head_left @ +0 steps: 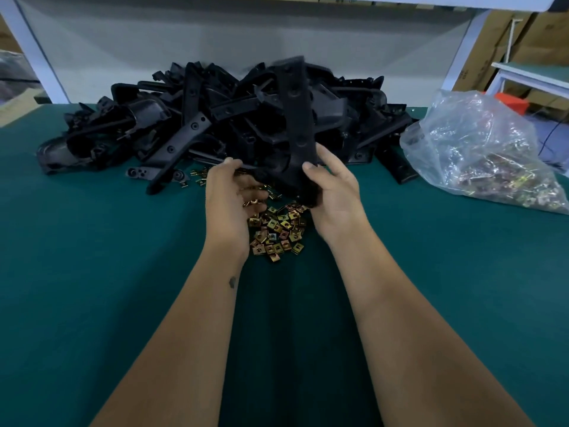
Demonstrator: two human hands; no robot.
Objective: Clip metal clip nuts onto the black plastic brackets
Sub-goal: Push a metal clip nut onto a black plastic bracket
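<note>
A long black plastic bracket (297, 118) stands nearly upright above the table, blurred by motion. My right hand (334, 192) grips its lower end, thumb on the front face. My left hand (231, 198) holds the bracket's lower left edge with its fingertips, and several gold clip nuts lie in its curled palm. Below both hands a loose heap of gold metal clip nuts (278, 232) lies on the green table (123, 272). A big pile of black brackets (191, 124) fills the table's far side.
A clear plastic bag (480, 149) with more clip nuts lies at the right. A white frame post (34, 53) rises at the far left, another at the far right. Cardboard boxes (523, 35) and a second bench stand beyond the right edge.
</note>
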